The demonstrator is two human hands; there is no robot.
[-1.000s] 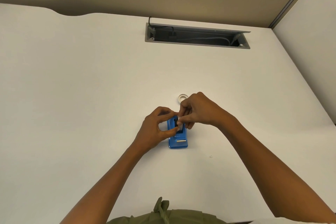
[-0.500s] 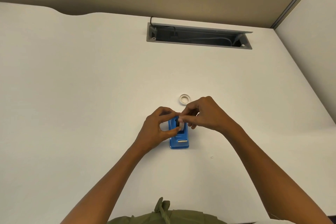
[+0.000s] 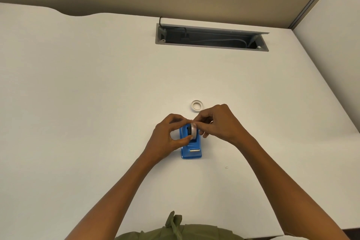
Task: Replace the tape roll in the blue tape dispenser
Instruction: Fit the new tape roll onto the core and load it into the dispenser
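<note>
The blue tape dispenser (image 3: 191, 149) stands on the white desk (image 3: 97, 103), its metal cutter facing me. A pale tape roll (image 3: 194, 130) on a black hub stands on edge just above the dispenser's slot. My left hand (image 3: 169, 136) pinches the roll from the left and near side with thumb and fingers. From the right, my right hand (image 3: 218, 122) holds the roll's top with its fingertips. A thin white ring, an empty tape core (image 3: 197, 105), lies flat on the desk just beyond my hands.
A grey cable tray opening (image 3: 211, 37) with wires sits in the desk at the back. A second white desk (image 3: 331, 35) adjoins on the right. A tiny white scrap (image 3: 226, 167) lies near my right forearm.
The roll has come up clearer of the dispenser between both hands. My right hand shifted slightly right, uncovering the white core behind it.
</note>
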